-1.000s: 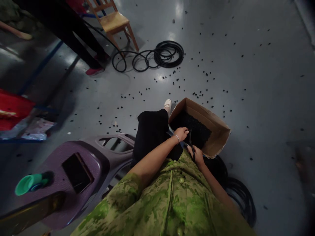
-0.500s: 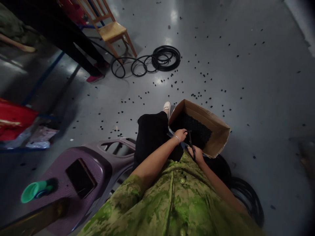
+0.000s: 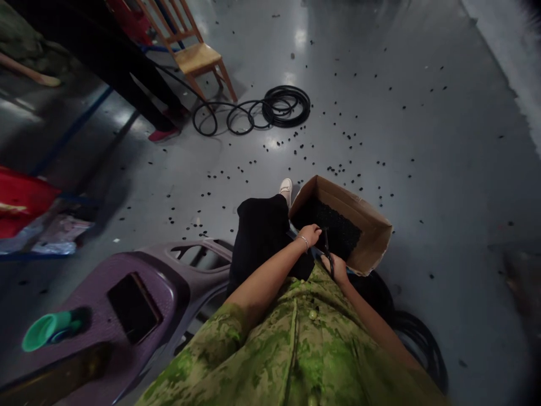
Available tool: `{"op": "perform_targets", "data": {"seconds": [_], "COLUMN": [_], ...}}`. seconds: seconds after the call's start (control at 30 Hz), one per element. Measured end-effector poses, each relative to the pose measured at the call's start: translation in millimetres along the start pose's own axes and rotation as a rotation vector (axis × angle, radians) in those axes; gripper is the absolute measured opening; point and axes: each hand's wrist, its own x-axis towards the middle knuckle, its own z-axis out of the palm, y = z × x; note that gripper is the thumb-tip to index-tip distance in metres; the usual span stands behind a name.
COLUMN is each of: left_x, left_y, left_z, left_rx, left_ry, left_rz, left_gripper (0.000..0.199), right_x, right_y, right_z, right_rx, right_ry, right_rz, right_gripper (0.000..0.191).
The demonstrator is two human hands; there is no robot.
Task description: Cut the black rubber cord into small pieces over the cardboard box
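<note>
My left hand (image 3: 310,234), with a bracelet at its wrist, is closed in a pinch at the upper end of a thin black hose (image 3: 327,246). Its fingertips are small and dark in view, so any smaller piece between them cannot be made out. Lower and to the right, my right hand (image 3: 337,267) is wrapped round the same hose. Both hands are at the near edge of an open cardboard box (image 3: 372,228), close to my lap. Inside it lies a heap of small black pieces (image 3: 333,220).
Many small black bits are scattered over the grey floor. A coil of black hose (image 3: 306,113) lies ahead by a wooden chair (image 3: 198,58); another coil (image 3: 426,338) is at my right. At left, a purple stool (image 3: 95,287) holds a phone (image 3: 133,307) and green cup (image 3: 44,331). Someone's legs (image 3: 147,98) stand beyond.
The view has shifted slightly. Both hands stay at the box's edge with the hose between them, and their grip looks much the same.
</note>
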Motion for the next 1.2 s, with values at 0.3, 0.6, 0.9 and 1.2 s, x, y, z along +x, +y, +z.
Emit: {"op": "perform_targets", "data": {"seconds": [0.3,0.6,0.9,1.2], "left_x": [-3.6,-12.6,-19.5,-16.0], "left_y": [4.0,12.0,16.3,13.0], "left_z": [-1.7,-10.1,-11.6,-7.5], "left_rx": [0.006,0.077,0.211,0.272], "left_ry": [0.026,-0.002,-0.067,-0.091], "left_rz": [0.047,0.079,0.135,0.193], "left_gripper": [0.029,0.029,0.029,0.030], "right_x": [-6.5,-6.5,-6.6,-7.4], "right_y": [-9.7,-22.0,-19.9,-19.6], "right_z": [-14.9,-22.1,-20.1,-15.8], "right_rx": [0.178,0.222,0.307,0.255], "right_ry": [-0.099,-0.139,-0.151,-0.100], "right_rz": [0.092,0.141,0.156,0.128], "right_gripper": [0.046,0.050,0.051,0.048]}}
